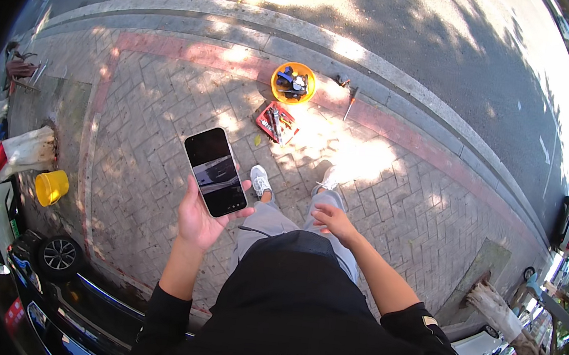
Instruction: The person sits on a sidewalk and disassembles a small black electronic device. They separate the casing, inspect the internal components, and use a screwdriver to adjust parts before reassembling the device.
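My left hand (200, 217) is closed around a smartphone (216, 172), its lit screen facing up with a dark picture on it. The thumb lies along the phone's left edge and the fingertips wrap its right edge. My right hand (334, 223) hangs in front of my right thigh, holding nothing that I can see, its fingers loosely bent and apart. On the paving ahead of my feet sits a red tray (278, 123) with several hand tools in it. Just beyond stands an orange-yellow bucket (294, 83) filled with dark and blue tools.
A screwdriver-like tool (352, 104) lies right of the bucket by the kerb (405, 86). The road runs beyond. At left are a yellow bucket (52, 188), a tree trunk (31, 149) and a black car (71, 294). Another trunk (496, 307) rises at right.
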